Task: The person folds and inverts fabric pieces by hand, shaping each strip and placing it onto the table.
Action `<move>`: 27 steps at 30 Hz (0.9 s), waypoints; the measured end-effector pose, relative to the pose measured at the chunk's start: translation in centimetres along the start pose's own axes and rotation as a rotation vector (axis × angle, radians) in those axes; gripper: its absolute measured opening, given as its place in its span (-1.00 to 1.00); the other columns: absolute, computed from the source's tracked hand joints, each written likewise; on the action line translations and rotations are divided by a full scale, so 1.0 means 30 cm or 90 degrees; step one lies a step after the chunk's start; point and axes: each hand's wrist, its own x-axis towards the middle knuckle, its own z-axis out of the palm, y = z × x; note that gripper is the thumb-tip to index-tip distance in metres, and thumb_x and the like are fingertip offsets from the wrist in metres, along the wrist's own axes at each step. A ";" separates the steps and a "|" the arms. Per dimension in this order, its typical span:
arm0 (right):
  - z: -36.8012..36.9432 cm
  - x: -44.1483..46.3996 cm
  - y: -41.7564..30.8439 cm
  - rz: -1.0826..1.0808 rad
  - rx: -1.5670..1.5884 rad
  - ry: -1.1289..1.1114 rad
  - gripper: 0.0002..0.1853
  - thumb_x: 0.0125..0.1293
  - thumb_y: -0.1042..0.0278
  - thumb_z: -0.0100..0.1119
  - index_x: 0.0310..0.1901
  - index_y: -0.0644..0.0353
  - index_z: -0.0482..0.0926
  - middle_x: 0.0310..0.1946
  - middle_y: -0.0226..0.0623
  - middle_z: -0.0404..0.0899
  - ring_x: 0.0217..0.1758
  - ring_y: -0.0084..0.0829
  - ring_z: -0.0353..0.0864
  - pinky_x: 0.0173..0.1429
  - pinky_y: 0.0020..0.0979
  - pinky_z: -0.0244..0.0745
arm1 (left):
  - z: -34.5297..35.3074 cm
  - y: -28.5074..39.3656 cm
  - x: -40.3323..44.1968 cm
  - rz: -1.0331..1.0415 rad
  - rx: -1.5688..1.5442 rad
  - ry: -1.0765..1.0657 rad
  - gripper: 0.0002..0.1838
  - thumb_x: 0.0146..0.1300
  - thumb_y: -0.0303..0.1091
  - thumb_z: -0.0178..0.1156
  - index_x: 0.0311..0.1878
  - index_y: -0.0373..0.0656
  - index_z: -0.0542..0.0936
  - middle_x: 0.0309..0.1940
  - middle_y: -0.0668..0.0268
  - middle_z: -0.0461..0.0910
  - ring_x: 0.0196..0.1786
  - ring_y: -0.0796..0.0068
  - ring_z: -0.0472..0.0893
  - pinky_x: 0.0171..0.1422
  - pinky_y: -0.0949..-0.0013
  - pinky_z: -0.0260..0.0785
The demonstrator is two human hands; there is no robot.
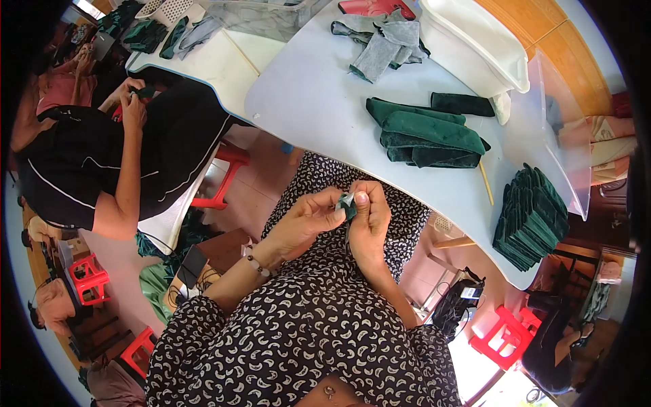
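Note:
Above my lap, both hands meet at a small piece of dark green fabric with a pale grey underside. My left hand, with a beaded bracelet at the wrist, pinches it from the left. On the other side my right hand closes thumb and fingers on the same piece. Beyond my hands, folded green velvet pieces lie on the pale blue table. A neat stack of green pieces stands at the table's right end.
Grey-backed fabric pieces and a white bin are at the table's far side, with a thin stick nearer. A clear plastic container stands right. A co-worker in black sits left, near a red stool.

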 end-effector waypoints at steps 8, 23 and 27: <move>-0.018 0.030 -0.089 -0.216 -0.185 0.049 -0.90 0.31 0.59 0.23 -0.18 0.25 0.53 -0.23 -0.17 0.58 -0.13 -0.18 0.51 -0.01 -0.23 0.43 | 0.012 -0.024 -0.007 -0.072 -0.322 -0.034 -0.68 0.43 -0.27 0.25 0.19 -0.09 0.60 0.08 0.49 0.61 0.17 0.61 0.50 0.43 0.29 0.19; -0.049 0.009 -0.102 -0.035 -0.170 -0.003 -0.87 0.39 0.44 0.24 -0.26 0.30 0.52 -0.41 -0.24 0.53 -0.40 -0.41 0.49 -0.27 -0.36 0.43 | 0.036 -0.051 -0.005 0.212 0.227 0.117 -0.61 0.28 -0.50 0.38 0.10 -0.27 0.45 -0.13 0.41 0.58 -0.08 0.65 0.55 0.02 0.52 0.46; -0.118 0.027 -0.138 0.072 -0.163 -0.138 -0.86 0.46 0.42 0.13 -0.24 0.32 0.50 -0.52 -0.30 0.47 -0.42 -0.55 0.42 -0.31 -0.41 0.37 | -0.003 0.003 -0.024 0.168 0.154 0.245 -0.63 0.24 -0.49 0.42 0.07 -0.23 0.53 -0.21 0.35 0.62 -0.26 0.67 0.57 -0.19 0.56 0.44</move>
